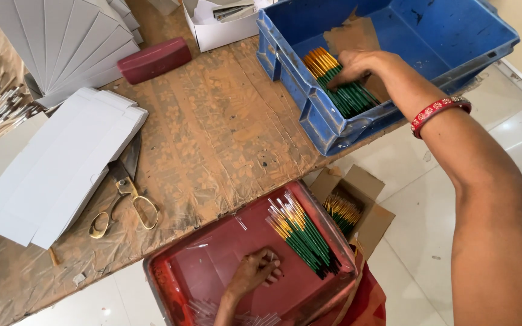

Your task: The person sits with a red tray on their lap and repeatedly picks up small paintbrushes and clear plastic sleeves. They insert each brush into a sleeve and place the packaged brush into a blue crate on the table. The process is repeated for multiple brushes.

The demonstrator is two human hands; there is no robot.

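Note:
My right hand (360, 65) reaches into the blue plastic crate (285, 45) and rests on a bundle of green-handled paintbrushes (341, 89) with orange tips; its fingers are bent over them. A red bangle sits on that wrist. My left hand (255, 271) lies low in the red tray (212, 253) on my lap, fingers curled around thin clear sleeves. A second pile of green paintbrushes (302, 232) lies in the tray's right side.
A small open cardboard box (357, 205) with more brushes sits right of the tray. On the table lie brass-handled scissors (125, 193), flat white cartons (55, 163), fanned grey card sheets (67, 42), a maroon case (155, 59) and a white box (222, 27).

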